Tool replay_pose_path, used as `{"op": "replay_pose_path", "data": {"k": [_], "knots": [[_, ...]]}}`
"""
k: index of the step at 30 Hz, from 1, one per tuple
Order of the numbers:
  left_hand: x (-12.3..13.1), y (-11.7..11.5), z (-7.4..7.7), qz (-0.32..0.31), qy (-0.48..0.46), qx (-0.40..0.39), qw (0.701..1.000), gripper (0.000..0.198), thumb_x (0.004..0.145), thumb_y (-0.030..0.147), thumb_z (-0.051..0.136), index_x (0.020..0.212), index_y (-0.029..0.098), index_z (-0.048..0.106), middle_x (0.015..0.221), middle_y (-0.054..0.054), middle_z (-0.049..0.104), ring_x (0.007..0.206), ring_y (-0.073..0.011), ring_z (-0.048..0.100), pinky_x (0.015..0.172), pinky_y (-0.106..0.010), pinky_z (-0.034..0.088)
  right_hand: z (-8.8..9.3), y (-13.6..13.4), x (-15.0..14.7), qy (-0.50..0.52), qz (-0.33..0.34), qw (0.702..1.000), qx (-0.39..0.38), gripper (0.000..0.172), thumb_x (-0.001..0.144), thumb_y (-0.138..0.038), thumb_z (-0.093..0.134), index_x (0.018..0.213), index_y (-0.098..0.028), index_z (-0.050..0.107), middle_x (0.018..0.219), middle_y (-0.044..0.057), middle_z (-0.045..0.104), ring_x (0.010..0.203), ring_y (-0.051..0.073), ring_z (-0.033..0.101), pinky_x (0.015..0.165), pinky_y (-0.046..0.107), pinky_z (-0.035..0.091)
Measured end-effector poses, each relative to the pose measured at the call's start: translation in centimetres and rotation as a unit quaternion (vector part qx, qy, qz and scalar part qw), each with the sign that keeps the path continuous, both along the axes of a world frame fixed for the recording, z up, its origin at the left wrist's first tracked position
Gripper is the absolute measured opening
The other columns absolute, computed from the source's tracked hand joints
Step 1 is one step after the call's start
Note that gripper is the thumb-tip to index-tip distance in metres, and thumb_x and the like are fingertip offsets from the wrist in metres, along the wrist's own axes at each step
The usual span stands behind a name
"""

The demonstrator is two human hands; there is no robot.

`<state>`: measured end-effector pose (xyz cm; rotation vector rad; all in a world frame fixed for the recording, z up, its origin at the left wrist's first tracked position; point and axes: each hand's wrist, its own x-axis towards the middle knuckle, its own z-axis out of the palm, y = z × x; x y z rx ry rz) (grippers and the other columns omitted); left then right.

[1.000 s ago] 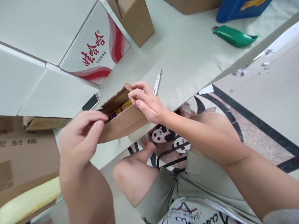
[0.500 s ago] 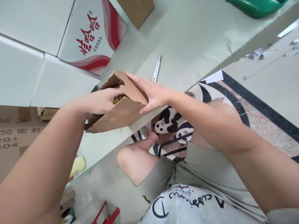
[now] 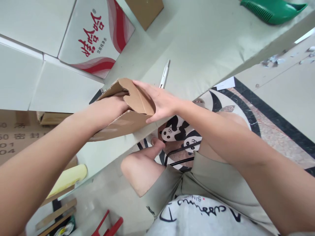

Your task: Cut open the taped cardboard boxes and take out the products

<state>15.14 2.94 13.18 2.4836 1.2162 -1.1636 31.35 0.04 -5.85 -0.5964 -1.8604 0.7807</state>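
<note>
A small brown cardboard box is tilted over the table, its open end with torn, raised flaps facing left and up. My left hand reaches into that opening past the wrist; its fingers are hidden inside, so what they touch cannot be seen. Against the box's right end, my right hand grips it, with the fingers along the upper edge and the thumb at the lower corner. Just beyond my right hand, a utility knife lies on the table.
A white and red carton stands at the back left, beside a brown box. At the far right edge of the pale table lies a green plastic tool. A yellow roll and a red stool are lower left.
My left hand has gone deeper into the box, covering the yellow-patterned item that showed by its fingers. My right hand keeps its place on the box. The view has shifted slightly.
</note>
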Motion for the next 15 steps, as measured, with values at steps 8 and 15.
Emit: {"op": "replay_pose_path", "data": {"k": [8,15], "knots": [[-3.6,0.8,0.4,-0.182,-0.024,-0.030,0.983,0.043,0.091,0.008,0.050,0.129,0.015,0.070,0.143,-0.010,0.069,0.154,-0.0275,0.046,0.127,-0.046,0.040,-0.1,-0.3,-0.9,0.010,-0.008,1.000,0.004,0.124,0.075,-0.055,0.081,0.169,-0.026,0.005,0.169,0.019,0.034,0.149,0.040,0.044,0.121,0.060,0.040],[-6.2,0.1,3.6,-0.167,-0.155,0.010,0.974,0.048,0.099,0.030,0.039,0.131,0.028,0.074,0.137,-0.003,0.075,0.146,-0.0239,0.053,0.126,-0.043,0.043,-0.1,-0.2,-1.0,-0.017,0.001,1.000,-0.017,0.128,0.071,-0.067,0.081,0.169,-0.028,0.010,0.172,0.016,0.030,0.152,0.041,0.041,0.122,0.059,0.039]]}}
